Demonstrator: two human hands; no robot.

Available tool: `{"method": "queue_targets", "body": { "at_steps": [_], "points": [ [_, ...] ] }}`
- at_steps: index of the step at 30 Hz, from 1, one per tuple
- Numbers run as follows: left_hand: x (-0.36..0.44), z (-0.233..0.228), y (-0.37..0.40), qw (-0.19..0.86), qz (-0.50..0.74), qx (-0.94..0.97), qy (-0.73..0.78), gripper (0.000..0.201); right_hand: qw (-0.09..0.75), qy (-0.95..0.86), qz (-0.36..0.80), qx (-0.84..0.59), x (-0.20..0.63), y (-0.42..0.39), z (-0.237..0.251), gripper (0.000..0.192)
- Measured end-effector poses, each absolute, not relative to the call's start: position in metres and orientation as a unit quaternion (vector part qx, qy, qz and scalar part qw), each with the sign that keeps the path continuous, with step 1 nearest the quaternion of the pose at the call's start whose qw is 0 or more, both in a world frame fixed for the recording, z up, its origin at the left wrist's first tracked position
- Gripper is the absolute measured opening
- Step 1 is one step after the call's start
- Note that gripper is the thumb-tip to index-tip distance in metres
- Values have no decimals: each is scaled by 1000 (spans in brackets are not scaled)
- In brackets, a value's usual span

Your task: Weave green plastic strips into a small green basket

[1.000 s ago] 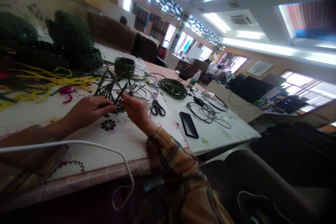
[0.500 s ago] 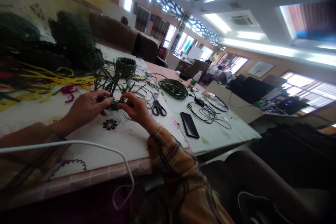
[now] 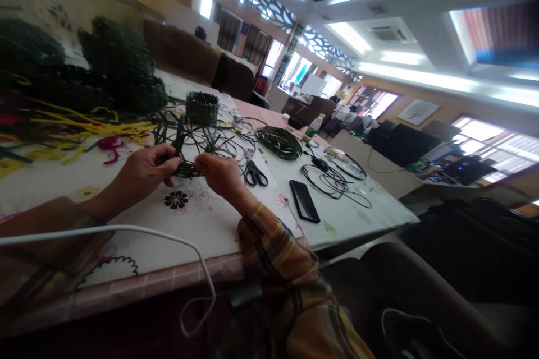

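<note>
A partly woven basket of dark green strips stands on the table, its loose strips sticking up and outward. My left hand is closed on its left side, thumb and fingers pinching the weave. On the near right side, the fingertips of my right hand are pinched together on a strip of the basket. The fingers hide part of the weave. Behind it stands a small finished-looking round green basket. Black-handled scissors lie to the right of my right hand.
Yellow strips and a pink strip lie at left, before dark green bundles. A green coil, a phone, loose black cord and a bottle are at right. A white cable crosses the foreground.
My right hand has moved slightly to the right, away from my left hand, and more of the woven base shows between them. My left hand stays almost in place.
</note>
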State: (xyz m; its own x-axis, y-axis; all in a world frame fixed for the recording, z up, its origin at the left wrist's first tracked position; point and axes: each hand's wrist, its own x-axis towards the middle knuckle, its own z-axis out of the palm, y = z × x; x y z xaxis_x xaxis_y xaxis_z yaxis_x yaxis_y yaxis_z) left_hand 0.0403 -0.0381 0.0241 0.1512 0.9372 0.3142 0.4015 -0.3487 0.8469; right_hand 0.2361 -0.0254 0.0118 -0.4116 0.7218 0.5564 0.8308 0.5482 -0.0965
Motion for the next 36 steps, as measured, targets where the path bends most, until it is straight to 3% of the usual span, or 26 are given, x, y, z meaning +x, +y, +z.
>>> {"method": "queue_targets", "body": {
  "at_steps": [13, 19, 27, 31, 36],
  "points": [
    [34, 22, -32, 390, 422, 693, 435, 41, 250, -841, -87, -471, 232, -31, 14, 35],
    [36, 20, -30, 347, 453, 681, 459, 39, 356, -831, -2, -427, 237, -27, 10, 24],
    [23, 12, -14, 312, 471, 664, 490, 41, 463, -815, -104, -332, 266, -10, 22, 23],
    [9, 13, -5, 246, 497, 644, 527, 39, 524, -739, -88, -414, 297, 1, 30, 34],
    [7, 11, -1, 247, 504, 635, 531, 38, 572, -651, -177, -466, 305, 2, 34, 25]
  ]
}}
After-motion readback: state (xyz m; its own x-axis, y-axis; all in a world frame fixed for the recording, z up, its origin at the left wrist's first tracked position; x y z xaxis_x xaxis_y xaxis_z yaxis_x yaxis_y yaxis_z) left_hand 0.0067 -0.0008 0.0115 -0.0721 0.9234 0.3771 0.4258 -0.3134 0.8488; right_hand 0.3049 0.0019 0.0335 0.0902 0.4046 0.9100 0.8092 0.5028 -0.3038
